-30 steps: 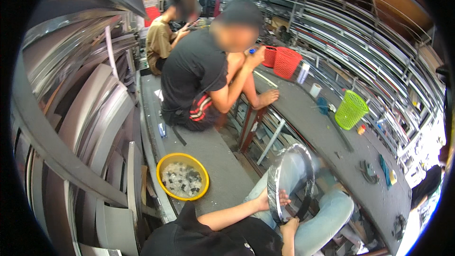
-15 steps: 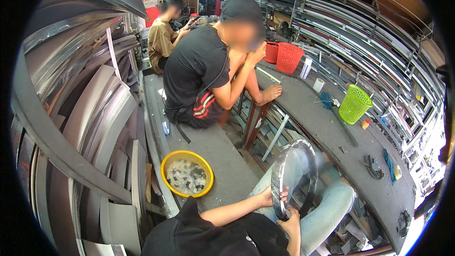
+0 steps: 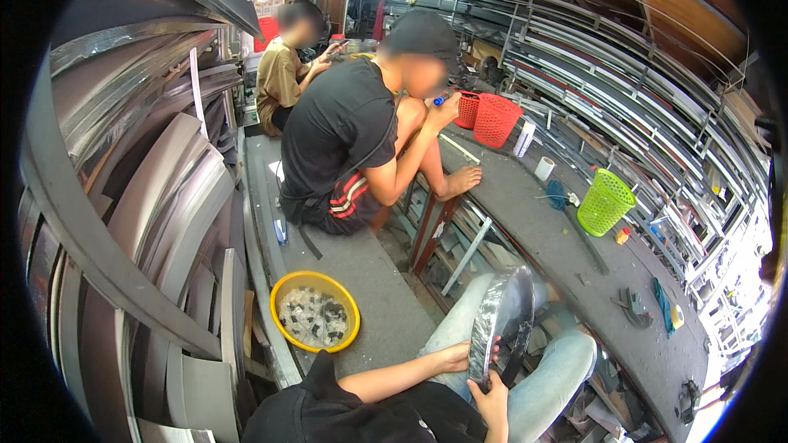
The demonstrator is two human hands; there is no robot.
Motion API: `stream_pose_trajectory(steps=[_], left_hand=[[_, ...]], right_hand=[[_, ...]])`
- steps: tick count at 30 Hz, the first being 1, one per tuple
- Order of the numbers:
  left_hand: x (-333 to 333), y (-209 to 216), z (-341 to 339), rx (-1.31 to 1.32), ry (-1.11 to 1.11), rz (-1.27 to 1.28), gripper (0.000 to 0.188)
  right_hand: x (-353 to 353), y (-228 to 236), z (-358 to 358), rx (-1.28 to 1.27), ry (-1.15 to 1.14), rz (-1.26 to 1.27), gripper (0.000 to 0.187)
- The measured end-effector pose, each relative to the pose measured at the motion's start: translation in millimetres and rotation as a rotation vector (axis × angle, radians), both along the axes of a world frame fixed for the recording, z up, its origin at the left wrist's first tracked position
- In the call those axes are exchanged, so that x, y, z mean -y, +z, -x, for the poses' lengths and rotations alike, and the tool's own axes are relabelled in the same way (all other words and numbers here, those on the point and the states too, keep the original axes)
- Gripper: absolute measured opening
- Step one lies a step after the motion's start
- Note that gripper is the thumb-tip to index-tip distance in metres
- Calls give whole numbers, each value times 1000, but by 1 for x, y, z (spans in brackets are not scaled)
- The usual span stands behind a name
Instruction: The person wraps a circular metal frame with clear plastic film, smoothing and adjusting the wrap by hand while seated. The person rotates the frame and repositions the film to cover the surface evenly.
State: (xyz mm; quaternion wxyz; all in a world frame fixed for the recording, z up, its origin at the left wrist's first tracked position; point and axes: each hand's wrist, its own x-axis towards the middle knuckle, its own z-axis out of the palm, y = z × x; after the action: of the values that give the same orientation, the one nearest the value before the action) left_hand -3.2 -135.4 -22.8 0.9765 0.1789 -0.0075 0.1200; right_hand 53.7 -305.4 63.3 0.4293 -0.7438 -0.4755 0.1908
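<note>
A dark hoop-shaped strip, its outer face shiny as if wrapped in clear film, stands upright over my lap. My left hand grips its near left side, with fingertips showing on the inner face. Lower down, my right hand is closed on the bottom of the hoop, thumb against the outer face. My jeans-covered knees are spread behind and beside it.
A yellow basin of small clear and black pieces sits at my left. Ahead, a person in black holds a blue-tipped item; another person sits beyond. The grey bench carries a green basket and red baskets.
The hoop has turned more edge-on and looks narrower, both hands still on it. My view has shifted slightly. A blue-tipped item now shows in the nearer person's hand.
</note>
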Motion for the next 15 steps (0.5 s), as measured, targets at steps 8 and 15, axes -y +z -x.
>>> stream_pose_trajectory(steps=[8,15], left_hand=[[-1,-10,-6,-48,31,-114,53],[0,-9,-5,-75,19,-115,54]], right_hand=[[1,3,-2,0,8,48,28],[4,-1,-6,-19,25,84,32]])
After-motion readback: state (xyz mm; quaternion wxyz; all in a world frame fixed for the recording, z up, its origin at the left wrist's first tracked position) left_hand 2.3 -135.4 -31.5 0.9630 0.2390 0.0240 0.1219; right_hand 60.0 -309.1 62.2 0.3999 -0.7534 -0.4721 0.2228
